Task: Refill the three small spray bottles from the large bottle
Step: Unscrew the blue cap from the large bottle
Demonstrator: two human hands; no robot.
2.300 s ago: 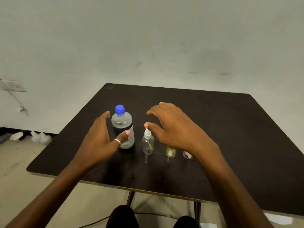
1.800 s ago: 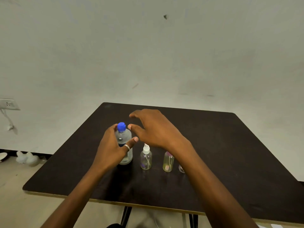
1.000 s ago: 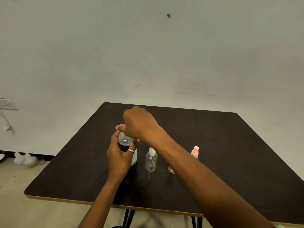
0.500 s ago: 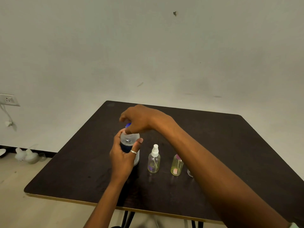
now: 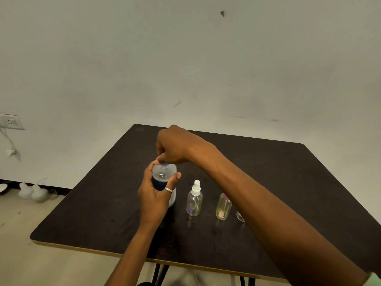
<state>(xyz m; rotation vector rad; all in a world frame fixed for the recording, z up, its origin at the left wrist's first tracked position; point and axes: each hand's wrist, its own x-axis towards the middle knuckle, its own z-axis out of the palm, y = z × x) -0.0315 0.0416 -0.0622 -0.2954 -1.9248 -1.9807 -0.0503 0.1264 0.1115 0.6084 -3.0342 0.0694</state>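
Left grip (image 5: 154, 197) holds large bottle (image 5: 164, 172) | right grip (image 5: 177, 147) pinches half-hidden cap (image 5: 165, 164) | third sprayer (image 5: 240, 217) behind forearm (image 5: 268, 203)

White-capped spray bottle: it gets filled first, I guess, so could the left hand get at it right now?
Probably, once freed: the left hand grips the large bottle. The white-capped spray bottle stands upright just right of it, with only bare table between them.
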